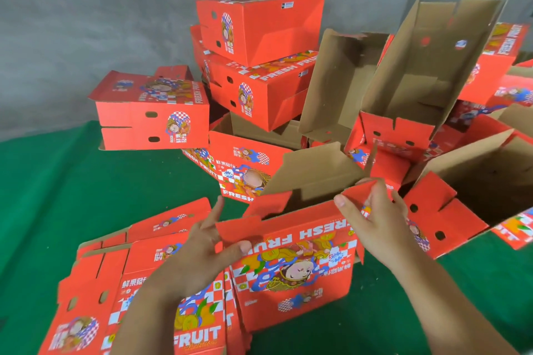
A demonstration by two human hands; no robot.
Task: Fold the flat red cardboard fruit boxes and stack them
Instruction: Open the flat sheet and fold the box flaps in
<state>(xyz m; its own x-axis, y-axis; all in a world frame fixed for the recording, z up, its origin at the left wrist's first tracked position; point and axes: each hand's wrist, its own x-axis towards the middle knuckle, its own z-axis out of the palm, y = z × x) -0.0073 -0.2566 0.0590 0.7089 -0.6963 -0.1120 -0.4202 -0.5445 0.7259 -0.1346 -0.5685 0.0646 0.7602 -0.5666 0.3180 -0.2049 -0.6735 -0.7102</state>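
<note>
A half-formed red fruit box stands in front of me, its printed side facing me and its brown flaps up behind. My left hand pinches the small red flap at the box's left top corner between thumb and fingers. My right hand grips the red flap at the right top corner, thumb on the outside. A pile of flat red boxes lies at the lower left under my left forearm. Folded closed boxes are stacked at the back centre.
A single closed box sits at left on the green floor covering. Open boxes with raised brown flaps crowd the right side, one lying open close to my right hand. A grey wall stands behind.
</note>
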